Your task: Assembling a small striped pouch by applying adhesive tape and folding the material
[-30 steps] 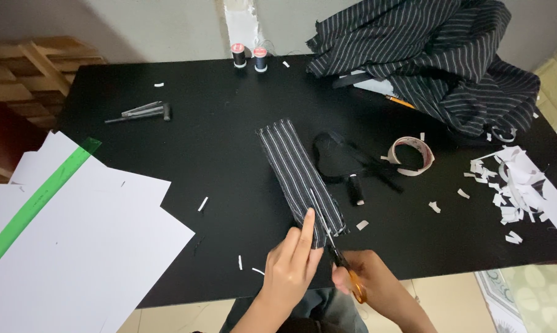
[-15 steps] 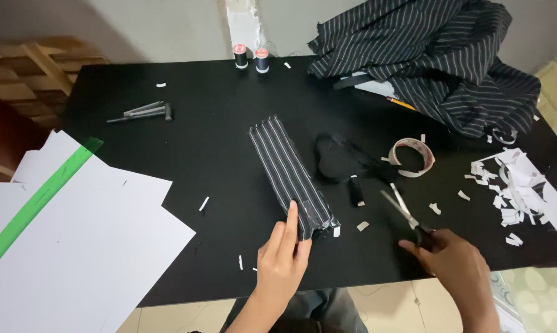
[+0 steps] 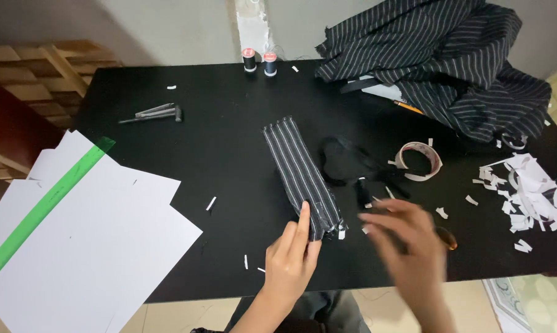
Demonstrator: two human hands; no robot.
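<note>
White paper sheets point(image 3: 99, 246) are overhanging the left edge of the black tabletop point(image 3: 229, 148), with a green ruler point(image 3: 50, 203) lying slantwise across them, its upper end reaching past the paper onto the black surface. Above them, near the far left corner, a small grey metal tool point(image 3: 152, 113) is lying alone with plenty of bare tabletop around it. Two thread spools point(image 3: 259, 61) are standing side by side at the far edge. Between the paper and the middle, the black surface is lying mostly open, dotted only with a few small white scraps point(image 3: 211, 203). In the middle, a folded striped fabric strip point(image 3: 300, 176) is running slantwise toward the near edge. The left hand point(image 3: 291, 259) is resting flat with fingers held together, its fingertips pressing on the strip's near end, close to the front edge. Just right of the strip, a dark tangle of black cloth point(image 3: 346, 160) and a roll of tape point(image 3: 419, 161) are sitting. The right hand point(image 3: 405, 240) is hovering, blurred, fingers loosely spread and holding nothing that can be made out, beside an orange scissor handle point(image 3: 448, 237). Farther right, white paper clippings point(image 3: 525, 191) are crowding the right edge, and a heap of striped cloth point(image 3: 439, 68) is filling the far right corner.
</note>
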